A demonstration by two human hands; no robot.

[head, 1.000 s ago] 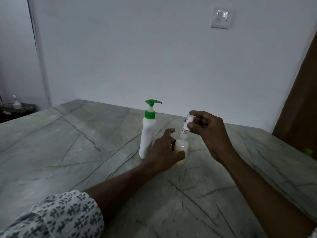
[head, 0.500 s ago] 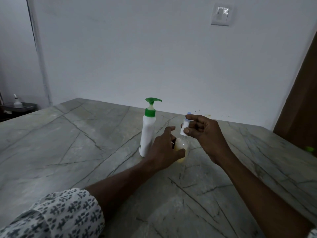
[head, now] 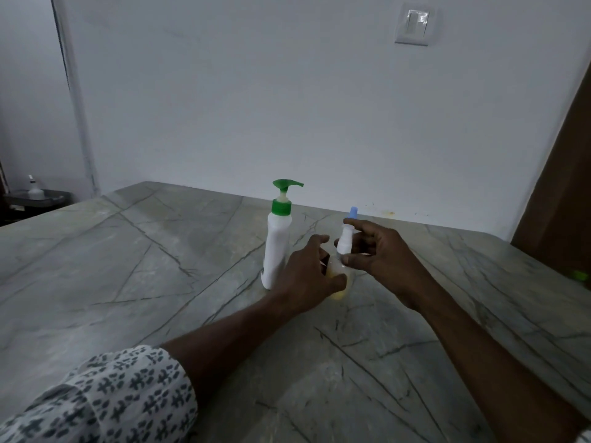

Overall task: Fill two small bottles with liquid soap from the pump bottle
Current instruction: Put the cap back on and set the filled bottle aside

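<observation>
A white pump bottle (head: 277,244) with a green pump head stands upright on the grey stone table (head: 128,266). Just to its right stands a small clear bottle (head: 339,282) holding yellowish liquid; my left hand (head: 307,276) wraps its body from the left. My right hand (head: 380,254) pinches the bottle's white cap (head: 344,241), which has a blue tip (head: 353,213), and holds it upright at the neck. I cannot tell whether the cap is seated. No second small bottle is visible; my hands may hide it.
A white wall with a light switch (head: 414,24) rises behind the table. A dark wooden panel (head: 563,187) stands at the right. At far left, beyond the table edge, a low dark shelf (head: 35,199) carries a small white bottle. A small green object (head: 579,275) lies by the right edge.
My right hand came down with the cap from above the small bottle to its neck, turning the cap upright. My left hand kept hold of the bottle's body.
</observation>
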